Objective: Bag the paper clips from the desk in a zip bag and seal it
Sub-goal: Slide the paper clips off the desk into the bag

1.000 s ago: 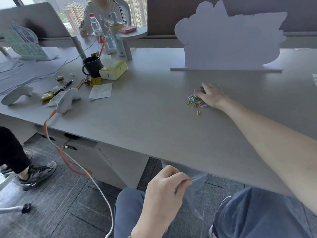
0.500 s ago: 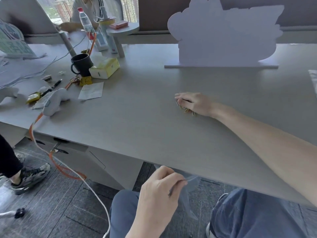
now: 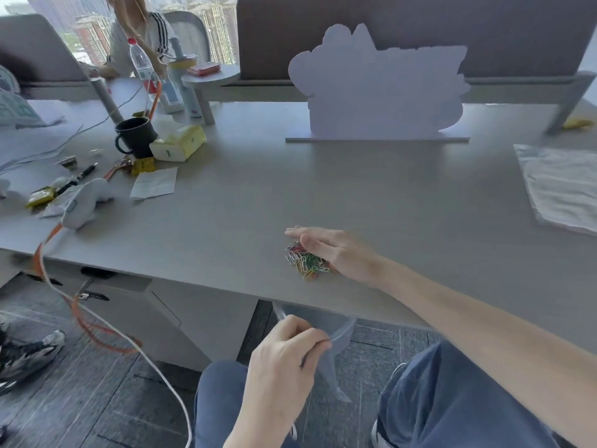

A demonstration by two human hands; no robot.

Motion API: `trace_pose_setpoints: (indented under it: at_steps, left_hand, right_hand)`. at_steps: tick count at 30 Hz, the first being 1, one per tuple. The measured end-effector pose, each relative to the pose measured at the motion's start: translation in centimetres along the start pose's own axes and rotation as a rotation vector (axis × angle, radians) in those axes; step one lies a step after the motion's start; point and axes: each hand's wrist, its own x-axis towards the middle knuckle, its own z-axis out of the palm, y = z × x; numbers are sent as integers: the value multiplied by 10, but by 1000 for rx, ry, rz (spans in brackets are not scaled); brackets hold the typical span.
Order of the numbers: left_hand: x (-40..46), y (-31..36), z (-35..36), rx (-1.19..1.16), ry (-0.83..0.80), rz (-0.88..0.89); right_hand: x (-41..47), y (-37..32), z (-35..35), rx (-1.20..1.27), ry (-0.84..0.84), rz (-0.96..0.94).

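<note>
No brand, label or writing can be read anywhere; the pale cut-out board [image 3: 378, 88] standing well beyond the right hand shows a blank face, and the bottle [image 3: 142, 67] far off to the left beyond the left hand has a red band too blurred to read.

The right hand [image 3: 336, 252] lies flat on the grey counter [image 3: 226, 215], fingers stretched out and held side by side, palm edge down against a heap of coloured paper clips [image 3: 305, 261]. The clips sit just to the left of this hand and partly under it, close to the counter's near edge; how many are covered by the palm cannot be told.

The left hand [image 3: 284, 367] is below the counter's edge, nearer the viewer than the right hand, thumb and fingers pinched on the rim of a clear zip bag [image 3: 332, 344]. The bag hangs just under the edge, directly below the clips. Its mouth is partly hidden by the counter, so whether it gapes wide is hard to make out; its lower end trails between the knees.

A sheet of clear plastic [image 3: 562, 185] lies well to the right of the right hand, cut off by the frame. A black mug [image 3: 135, 137] stands far to the left.
</note>
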Motion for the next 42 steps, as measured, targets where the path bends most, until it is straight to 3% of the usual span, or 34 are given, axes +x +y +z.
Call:
trace_pose_setpoints:
  at_steps: [2,3,6,10,16,23,26,28,30,34,42]
  left_hand:
    - [-4,1,1,-8,-4,17]
    - [-5,1,1,-13,-6,23]
    - [-9,2,3,-34,17,34]
    - [-12,4,6,-71,86,25]
    - [-9,5,1,-75,134,-16]
    - [-2,-1,-1,-43,130,-21]
    - [2,-4,-3,-37,139,-22]
    - [3,-5,-4,-29,134,-29]
    - [4,-4,-4,-31,132,-36]
    - [6,-3,-6,-40,135,-49]
    - [7,-7,-12,-18,142,-42]
  right_hand:
    - [-14,-8,-3,160,133,54]
    - [-21,-10,-7,127,229,77]
    - [-41,-5,-19,-245,426,163]
    - [-48,-6,-13,-324,301,243]
    - [-52,-20,8,-292,245,225]
    - [-70,-43,24,-14,116,273]
    - [-64,-40,6,55,222,306]
    - [-49,-29,-10,-43,336,326]
    - [-33,-22,-19,-150,343,347]
    - [-19,-17,-14,-229,257,325]
    - [-58,-42,21,-27,76,297]
